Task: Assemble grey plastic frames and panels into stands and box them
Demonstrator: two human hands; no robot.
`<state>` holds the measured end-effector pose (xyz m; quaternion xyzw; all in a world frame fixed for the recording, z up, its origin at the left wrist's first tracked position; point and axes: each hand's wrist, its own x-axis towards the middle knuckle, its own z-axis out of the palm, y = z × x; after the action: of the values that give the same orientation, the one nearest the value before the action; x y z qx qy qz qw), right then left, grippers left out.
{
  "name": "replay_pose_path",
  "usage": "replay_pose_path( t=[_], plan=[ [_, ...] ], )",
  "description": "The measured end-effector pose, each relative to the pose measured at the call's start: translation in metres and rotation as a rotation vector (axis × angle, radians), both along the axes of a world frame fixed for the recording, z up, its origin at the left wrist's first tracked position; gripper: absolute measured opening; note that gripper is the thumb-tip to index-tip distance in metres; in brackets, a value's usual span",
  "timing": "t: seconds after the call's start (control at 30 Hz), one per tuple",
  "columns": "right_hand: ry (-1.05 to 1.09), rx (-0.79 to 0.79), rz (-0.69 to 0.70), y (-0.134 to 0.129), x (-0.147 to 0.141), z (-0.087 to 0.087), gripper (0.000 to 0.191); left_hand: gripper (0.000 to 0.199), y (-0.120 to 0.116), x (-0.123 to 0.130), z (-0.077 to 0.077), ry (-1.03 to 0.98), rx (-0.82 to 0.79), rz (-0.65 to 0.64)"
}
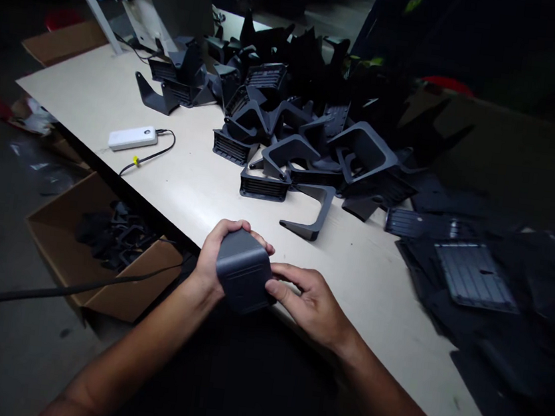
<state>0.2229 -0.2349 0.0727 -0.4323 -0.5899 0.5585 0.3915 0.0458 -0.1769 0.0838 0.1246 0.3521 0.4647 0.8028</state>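
Note:
A dark grey plastic part (pixel 244 271) with rounded corners is held over the near edge of the table. My left hand (pixel 213 254) wraps round its left side and top, fingers curled over the far edge. On the other side, my right hand (pixel 307 298) pinches the part's right edge between thumb and fingers. Just beyond, a C-shaped grey bracket (pixel 323 213) lies on the light tabletop (pixel 194 192), beside a slatted grey piece (pixel 264 186).
A heap of dark brackets (pixel 364 148) covers the table's far side. Flat dark panels (pixel 475 274) lie at the right. A white power bank (pixel 132 138) with a cable sits at the left. Below, a cardboard box (pixel 63 217) holds dark parts; a black cable (pixel 68 289) crosses it.

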Motion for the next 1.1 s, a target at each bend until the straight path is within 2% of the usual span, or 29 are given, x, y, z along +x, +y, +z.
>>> replay_pose_path(
  t=[0.13,0.27,0.37,0.47,0.57,0.63,0.7,0.8,0.9,0.97,1.03,1.1],
  plan=[
    [0.006,0.04,-0.062,0.0,-0.001,-0.006,0.024,0.013,0.005,0.001,-0.001,0.023,-0.084,0.031],
    [0.021,-0.034,-0.045,0.004,0.0,-0.004,0.024,0.01,0.007,0.001,-0.001,0.047,-0.092,0.023],
    [0.051,-0.097,-0.009,0.005,0.0,0.002,0.029,0.011,0.004,0.001,0.002,0.084,-0.018,0.021],
    [0.077,-0.113,0.018,0.003,-0.008,0.008,0.04,0.014,-0.001,0.005,0.006,0.215,0.118,0.054],
    [0.133,-0.068,-0.078,0.002,-0.022,0.009,0.054,0.013,-0.005,0.009,0.008,0.398,0.279,0.123],
    [0.176,-0.029,-0.132,0.003,-0.03,0.008,0.063,0.013,-0.005,0.009,0.008,0.462,0.326,0.159],
    [0.187,-0.014,-0.123,0.006,-0.034,0.007,0.063,0.012,-0.005,0.008,0.007,0.462,0.314,0.182],
    [0.154,-0.041,-0.061,0.011,-0.028,0.004,0.048,0.012,0.0,0.004,0.009,0.369,0.232,0.199],
    [0.124,-0.065,0.009,0.015,-0.018,-0.003,0.033,0.012,0.007,0.001,0.008,0.207,0.071,0.182],
    [0.128,-0.082,0.02,0.016,-0.011,-0.008,0.031,0.012,0.013,-0.002,0.002,0.168,-0.044,0.159],
    [0.152,-0.115,-0.009,0.018,-0.005,-0.013,0.034,0.014,0.016,-0.006,-0.01,0.244,-0.076,0.183],
    [0.173,-0.173,-0.051,0.019,0.0,-0.014,0.04,0.015,0.018,-0.01,-0.024,0.411,0.041,0.246]
  ],
)
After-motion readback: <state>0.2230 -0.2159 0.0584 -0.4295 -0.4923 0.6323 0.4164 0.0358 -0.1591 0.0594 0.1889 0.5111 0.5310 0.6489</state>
